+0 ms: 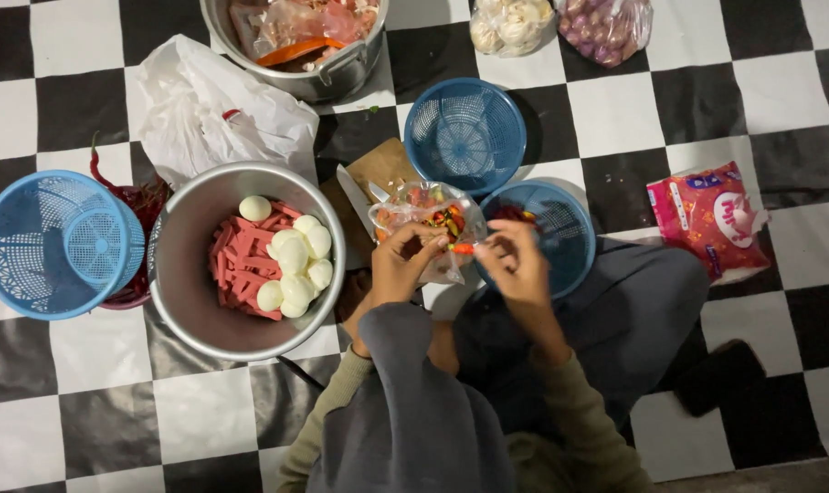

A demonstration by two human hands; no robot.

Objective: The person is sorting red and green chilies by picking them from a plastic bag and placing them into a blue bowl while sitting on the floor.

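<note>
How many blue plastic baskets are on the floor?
3: one blue basket at far left, one above the chopping board, one partly hidden behind the person's right hand.

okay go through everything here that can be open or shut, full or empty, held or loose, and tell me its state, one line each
left hand: grips the clear chili bag
right hand: pinches a small red chili
clear chili bag: open, part full
big metal bowl: holds sausage pieces and peeled eggs
upper blue basket: empty
left blue basket: tipped, empty
knife: lying loose on the board
pink packet: looks sealed
</note>
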